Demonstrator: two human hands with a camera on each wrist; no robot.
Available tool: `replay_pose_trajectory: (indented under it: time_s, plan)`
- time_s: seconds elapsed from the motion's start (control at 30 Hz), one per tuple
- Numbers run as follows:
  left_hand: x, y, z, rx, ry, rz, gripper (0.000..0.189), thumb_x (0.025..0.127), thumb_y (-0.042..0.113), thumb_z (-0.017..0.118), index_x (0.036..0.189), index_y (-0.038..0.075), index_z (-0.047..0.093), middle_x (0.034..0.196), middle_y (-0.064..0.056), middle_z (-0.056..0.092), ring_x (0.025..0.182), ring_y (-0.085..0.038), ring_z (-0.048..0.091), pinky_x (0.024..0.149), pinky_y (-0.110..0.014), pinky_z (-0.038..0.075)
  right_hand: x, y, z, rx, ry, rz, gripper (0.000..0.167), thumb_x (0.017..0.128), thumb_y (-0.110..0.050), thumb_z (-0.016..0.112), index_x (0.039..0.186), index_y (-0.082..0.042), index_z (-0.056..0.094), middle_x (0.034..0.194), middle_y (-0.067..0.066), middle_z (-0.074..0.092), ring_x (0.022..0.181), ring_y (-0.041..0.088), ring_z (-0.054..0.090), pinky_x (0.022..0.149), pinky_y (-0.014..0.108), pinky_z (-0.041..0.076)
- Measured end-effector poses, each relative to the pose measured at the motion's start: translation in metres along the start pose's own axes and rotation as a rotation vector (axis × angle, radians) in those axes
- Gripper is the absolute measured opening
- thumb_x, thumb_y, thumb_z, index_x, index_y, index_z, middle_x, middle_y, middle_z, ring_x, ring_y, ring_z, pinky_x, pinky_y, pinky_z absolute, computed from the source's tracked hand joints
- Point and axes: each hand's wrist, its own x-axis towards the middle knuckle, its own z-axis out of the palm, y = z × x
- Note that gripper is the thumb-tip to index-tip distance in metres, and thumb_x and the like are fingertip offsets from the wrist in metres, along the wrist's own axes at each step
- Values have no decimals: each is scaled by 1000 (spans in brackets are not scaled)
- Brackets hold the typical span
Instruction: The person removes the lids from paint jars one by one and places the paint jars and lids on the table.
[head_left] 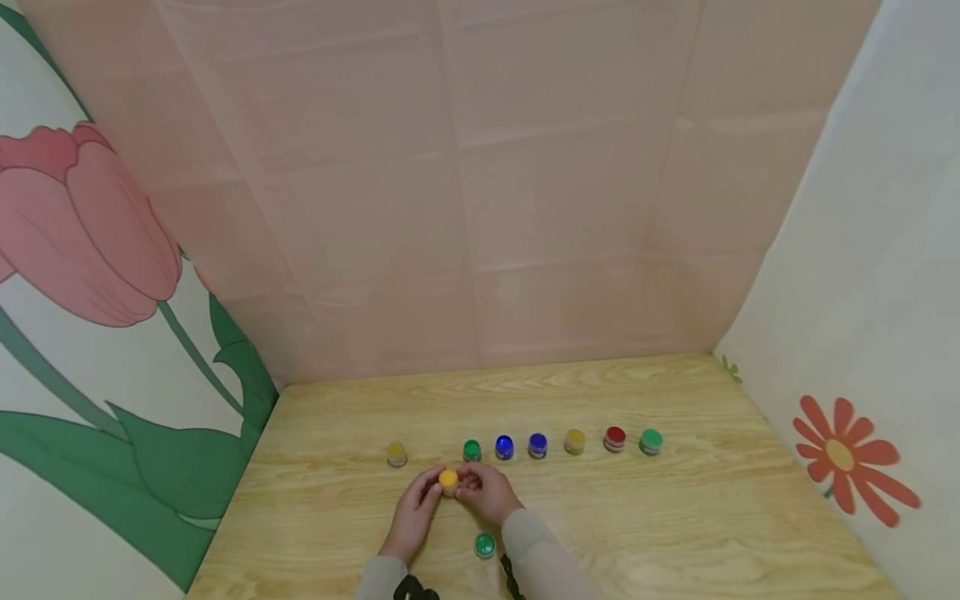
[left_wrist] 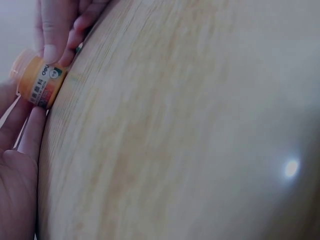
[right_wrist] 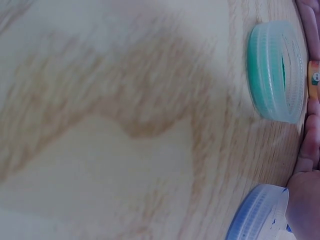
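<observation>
Between both hands is a small orange paint jar point(head_left: 448, 482), its printed label and clear-looking top edge showing in the left wrist view. My left hand point(head_left: 411, 515) grips the jar from the left with thumb and fingers. From the right, my right hand point(head_left: 489, 493) pinches it, the thumb lying against the label. A green screw lid point(head_left: 485, 545) lies on the table near the right forearm. In the right wrist view, a blue lid point(right_wrist: 255, 217) rests beside the right hand.
Behind the hands stands a row of paint jars: green point(head_left: 472, 451), blue point(head_left: 504, 447), another blue point(head_left: 537, 445), yellow point(head_left: 575, 442), red point(head_left: 615, 439) and green point(head_left: 651, 442). One yellow jar point(head_left: 397, 454) sits apart at left. Cloth-like walls border the wooden table point(head_left: 712, 517).
</observation>
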Motion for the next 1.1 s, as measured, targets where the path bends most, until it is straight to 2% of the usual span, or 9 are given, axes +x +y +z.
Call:
replay_pose_trajectory:
  time_s: [0.1, 0.17, 0.3, 0.53, 0.63, 0.77, 0.9, 1.03, 1.1]
  plan:
    - [0, -1, 0, -22, 0, 2, 37, 106, 18, 54, 140, 5, 56, 136, -14, 60, 126, -31, 56, 97, -20, 46, 0, 0, 0, -8, -4, 4, 21, 90, -3, 75, 110, -3, 68, 93, 2, 66, 84, 14, 59, 74, 26, 51]
    - [0, -1, 1, -37, 0, 1, 37, 105, 19, 55, 139, 5, 56, 136, -14, 60, 126, -31, 56, 96, -18, 46, 0, -1, -1, -11, -5, 4, 20, 90, -3, 74, 110, -2, 68, 94, 3, 66, 84, 14, 59, 74, 25, 51]
    - [1, -1, 2, -52, 3, -4, 37, 105, 19, 56, 138, 3, 55, 136, -16, 60, 127, -31, 56, 96, -19, 46, -2, -2, -1, -3, -4, 0, 19, 91, -3, 74, 109, -3, 69, 94, 3, 66, 84, 14, 59, 74, 26, 51]
    - [0, -1, 4, -60, 30, 6, 37, 104, 23, 58, 135, 2, 55, 133, -14, 61, 125, -30, 57, 97, -20, 47, -3, 2, -1, -1, 10, -84, 17, 90, 1, 73, 106, 0, 68, 90, 2, 66, 80, 8, 58, 71, 26, 52]
    - [0, -2, 5, -66, 36, 29, 36, 103, 20, 59, 133, -1, 53, 131, -16, 62, 124, -32, 57, 98, -22, 48, -3, 3, -1, -8, 11, -78, 19, 90, -1, 74, 107, 0, 68, 90, 1, 66, 80, 9, 58, 71, 26, 52]
    - [-1, -2, 7, -72, 48, 30, 38, 104, 20, 59, 134, -1, 52, 133, -19, 60, 126, -34, 56, 98, -21, 48, -2, 6, -1, -8, 7, -46, 21, 89, -3, 75, 110, -2, 69, 91, 1, 67, 81, 10, 59, 72, 24, 51]
    - [-1, -1, 8, -69, 111, 41, 36, 105, 20, 57, 134, 0, 54, 135, -18, 59, 127, -33, 55, 99, -21, 47, -1, 6, 0, -10, 5, -37, 22, 90, -3, 76, 110, -3, 69, 93, 1, 67, 82, 10, 59, 72, 23, 51]
    - [-1, 1, 9, -44, 201, 81, 28, 103, 16, 58, 125, -1, 62, 129, -17, 61, 123, -29, 56, 100, -21, 46, -1, 3, -1, -6, 2, -37, 23, 90, -3, 75, 111, -2, 69, 94, 3, 68, 82, 11, 59, 72, 24, 51]
    - [-1, 3, 8, -26, 219, 96, 24, 102, 15, 61, 120, 0, 66, 127, -14, 62, 121, -28, 57, 100, -21, 47, -2, 2, -2, -6, 2, -40, 24, 89, -3, 76, 112, -1, 68, 94, 4, 68, 82, 12, 60, 72, 25, 52]
